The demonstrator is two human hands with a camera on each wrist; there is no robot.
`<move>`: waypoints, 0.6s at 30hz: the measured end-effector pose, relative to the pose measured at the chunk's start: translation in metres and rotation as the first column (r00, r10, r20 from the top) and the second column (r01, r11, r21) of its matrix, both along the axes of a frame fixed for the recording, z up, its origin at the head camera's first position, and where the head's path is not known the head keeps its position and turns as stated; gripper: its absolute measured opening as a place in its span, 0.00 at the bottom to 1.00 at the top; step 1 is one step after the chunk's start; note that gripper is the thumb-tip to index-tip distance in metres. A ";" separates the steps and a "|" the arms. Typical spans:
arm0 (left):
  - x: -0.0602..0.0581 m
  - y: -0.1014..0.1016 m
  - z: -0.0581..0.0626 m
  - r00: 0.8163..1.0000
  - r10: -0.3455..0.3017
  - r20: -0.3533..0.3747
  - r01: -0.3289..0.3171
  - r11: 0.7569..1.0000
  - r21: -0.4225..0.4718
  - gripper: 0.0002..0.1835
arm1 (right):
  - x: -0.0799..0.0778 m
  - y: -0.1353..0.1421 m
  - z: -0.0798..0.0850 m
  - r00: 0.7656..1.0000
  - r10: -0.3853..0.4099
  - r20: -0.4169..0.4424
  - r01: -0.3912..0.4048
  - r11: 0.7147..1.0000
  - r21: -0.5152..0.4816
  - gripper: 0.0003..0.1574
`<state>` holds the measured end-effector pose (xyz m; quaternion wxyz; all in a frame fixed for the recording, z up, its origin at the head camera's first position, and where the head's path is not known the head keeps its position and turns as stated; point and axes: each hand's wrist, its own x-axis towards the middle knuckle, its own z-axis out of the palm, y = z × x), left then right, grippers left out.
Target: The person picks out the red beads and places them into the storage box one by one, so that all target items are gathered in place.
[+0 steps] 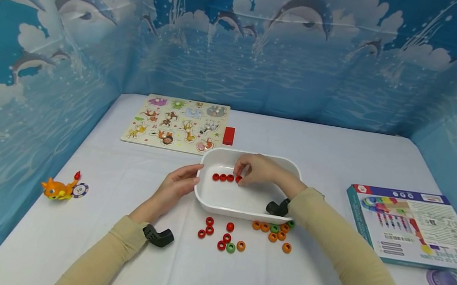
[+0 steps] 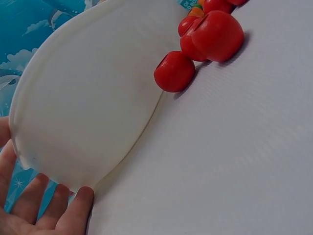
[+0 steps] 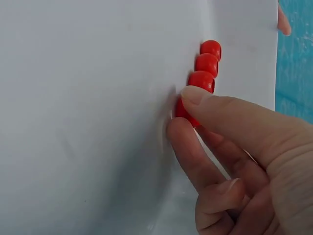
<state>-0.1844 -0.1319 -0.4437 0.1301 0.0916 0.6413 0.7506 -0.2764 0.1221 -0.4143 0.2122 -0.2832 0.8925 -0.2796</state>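
A white tray (image 1: 252, 216) stands at the middle of the table. My left hand (image 1: 176, 185) is at its left end, with fairly straight fingers (image 2: 78, 210) against the outer wall. My right hand (image 1: 258, 168) reaches down into the tray. Its thumb and index finger pinch a red bead (image 3: 183, 110) at the near end of a short row. The other red beads (image 3: 201, 81) of that row lie in line along the tray's floor, close to the far wall. Part of the pinched bead is hidden by the thumb.
Loose red beads (image 1: 209, 230), orange beads (image 1: 272, 237) and a green bead (image 1: 230, 248) lie before the tray. Behind it are an animal puzzle board (image 1: 177, 124) and a red block (image 1: 228, 136). An orange toy (image 1: 58, 189) lies left, a flat box (image 1: 414, 226) right.
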 end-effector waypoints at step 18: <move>-0.004 -0.001 -0.007 0.999 0.006 0.038 -0.007 1.000 0.021 0.24 | 0.099 0.031 0.069 0.972 0.120 -0.204 -0.165 0.962 -0.218 0.13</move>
